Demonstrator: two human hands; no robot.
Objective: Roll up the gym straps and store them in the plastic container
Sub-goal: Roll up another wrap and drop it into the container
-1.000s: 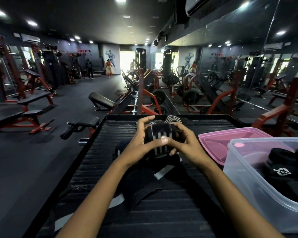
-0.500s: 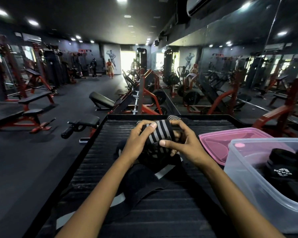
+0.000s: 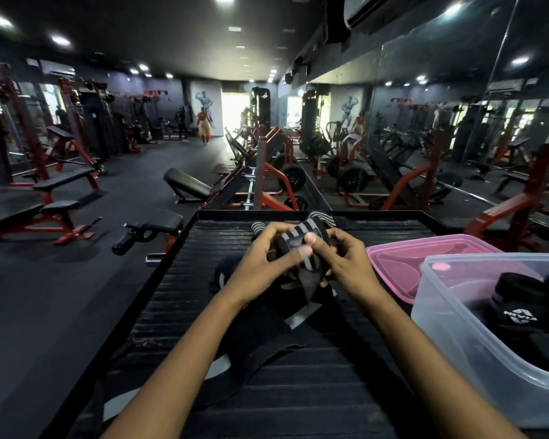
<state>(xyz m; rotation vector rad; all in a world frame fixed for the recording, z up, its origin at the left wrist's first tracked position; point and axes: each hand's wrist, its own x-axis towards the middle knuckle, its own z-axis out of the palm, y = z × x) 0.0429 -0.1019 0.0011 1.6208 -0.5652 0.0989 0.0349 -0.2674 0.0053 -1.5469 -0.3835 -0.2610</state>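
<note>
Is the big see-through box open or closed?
Open. The clear container has no lid on; its pink lid lies beside it, and black rolled straps show inside.

Commercial gym: red-framed weight machines (image 3: 267, 172), padded benches (image 3: 61, 182), loaded plates (image 3: 293, 182), wall mirrors (image 3: 457, 122), rubber floor (image 3: 45, 296).

Strap roll (image 3: 293, 240): black with grey-white stripes. Loose strap tail (image 3: 305, 288) below the roll: black, pale grey edge band. Ribbed platform (image 3: 330, 391) under the roll: black all over, parallel grooves. Right of the roll, lid (image 3: 390, 258): translucent pink. Plastic container (image 3: 457, 353) right of the roll, nearer than the lid: clear, frosted. Rolled straps (image 3: 517, 299) inside it: black, white diamond logo and lettering. Benches (image 3: 61, 182) far left of the roll: black pads, red frames.
</note>
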